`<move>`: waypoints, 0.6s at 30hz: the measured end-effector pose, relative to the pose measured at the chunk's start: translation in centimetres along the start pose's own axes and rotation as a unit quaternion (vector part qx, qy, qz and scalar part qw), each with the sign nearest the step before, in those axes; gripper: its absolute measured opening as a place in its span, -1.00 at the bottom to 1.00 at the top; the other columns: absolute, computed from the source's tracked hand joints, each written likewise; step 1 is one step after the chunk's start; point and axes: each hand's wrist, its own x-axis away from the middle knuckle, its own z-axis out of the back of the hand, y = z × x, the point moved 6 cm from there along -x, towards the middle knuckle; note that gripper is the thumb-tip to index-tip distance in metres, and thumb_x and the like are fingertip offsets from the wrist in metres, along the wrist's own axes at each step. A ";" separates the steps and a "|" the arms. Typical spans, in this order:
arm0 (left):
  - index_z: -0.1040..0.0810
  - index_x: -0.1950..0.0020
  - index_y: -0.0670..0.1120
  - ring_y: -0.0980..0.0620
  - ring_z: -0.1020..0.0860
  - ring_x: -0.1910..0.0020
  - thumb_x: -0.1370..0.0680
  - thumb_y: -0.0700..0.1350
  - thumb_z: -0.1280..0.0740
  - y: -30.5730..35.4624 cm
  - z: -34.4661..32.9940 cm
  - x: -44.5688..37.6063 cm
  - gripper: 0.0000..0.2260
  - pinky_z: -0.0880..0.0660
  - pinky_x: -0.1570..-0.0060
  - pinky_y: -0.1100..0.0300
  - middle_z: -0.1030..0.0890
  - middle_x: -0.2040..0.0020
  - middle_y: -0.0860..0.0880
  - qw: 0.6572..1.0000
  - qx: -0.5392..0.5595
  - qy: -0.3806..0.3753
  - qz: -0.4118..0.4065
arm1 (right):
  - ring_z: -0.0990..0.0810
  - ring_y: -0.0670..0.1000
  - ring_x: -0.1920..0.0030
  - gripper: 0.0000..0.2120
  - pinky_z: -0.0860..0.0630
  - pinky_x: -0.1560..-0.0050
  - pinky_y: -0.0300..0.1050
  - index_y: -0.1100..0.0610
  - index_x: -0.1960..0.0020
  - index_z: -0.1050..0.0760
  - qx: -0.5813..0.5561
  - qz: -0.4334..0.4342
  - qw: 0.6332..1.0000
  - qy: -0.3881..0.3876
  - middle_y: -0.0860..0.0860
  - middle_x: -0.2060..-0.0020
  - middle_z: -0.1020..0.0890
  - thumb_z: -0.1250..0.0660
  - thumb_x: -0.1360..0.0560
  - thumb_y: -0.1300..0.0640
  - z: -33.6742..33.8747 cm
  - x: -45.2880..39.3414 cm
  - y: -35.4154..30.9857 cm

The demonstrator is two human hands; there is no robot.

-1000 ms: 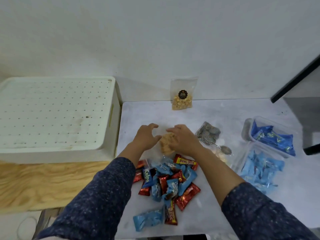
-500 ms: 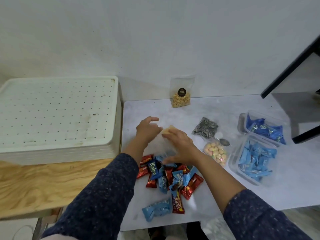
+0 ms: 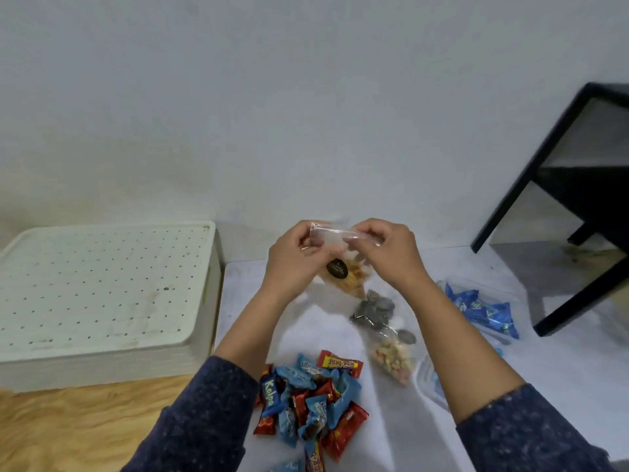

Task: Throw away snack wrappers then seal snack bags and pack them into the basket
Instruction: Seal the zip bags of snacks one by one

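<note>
Nearest: dark blue speckled sleeves (image 3: pixel 190 424) at bottom edge, forearms bare and raised forward. Between them, loose heap of crinkly foil candy wrappers (image 3: pixel 306 403), red and light blue, on smooth pale grey worktop (image 3: pixel 401 434). Just right of heap, soft clear bag of pastel candies (image 3: pixel 394 361), then clear bag of dark striped seeds (image 3: pixel 374 310) beyond it, touching. Far right, clear plastic tub of glossy blue packets (image 3: pixel 483 311) near worktop's right edge; second tub mostly hidden behind right forearm. Held up above worktop's far part: clear flat snack bag (image 3: pixel 343 267), golden pieces inside, round black label on front, hanging below both hands. Left hand (image 3: pixel 296 257) pinching top strip at left corner, fingers curled. Right hand (image 3: pixel 388 250) pinching same strip from right, fingers curled over edge. Bare worktop under bag. Left of worktop, butted against its edge, white perforated plastic crate lid (image 3: pixel 102 284) with rounded corners on light wood board (image 3: pixel 78 427). Plain white wall behind; black frame (image 3: pixel 531 172) at far right.
</note>
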 end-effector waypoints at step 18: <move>-0.62 0.13 0.12 0.20 -0.50 0.28 -0.50 0.00 -0.37 6.7 0.8 0.0 -0.96 -0.46 0.13 0.23 -0.62 0.24 0.17 0.983 0.026 0.161 -0.081 | -0.64 -0.07 0.34 -0.89 -0.59 0.18 -0.26 0.06 0.12 -0.61 -0.102 0.105 0.989 -0.003 -0.04 0.30 -0.67 -0.37 -0.47 0.24 7.0 -0.8 -6.1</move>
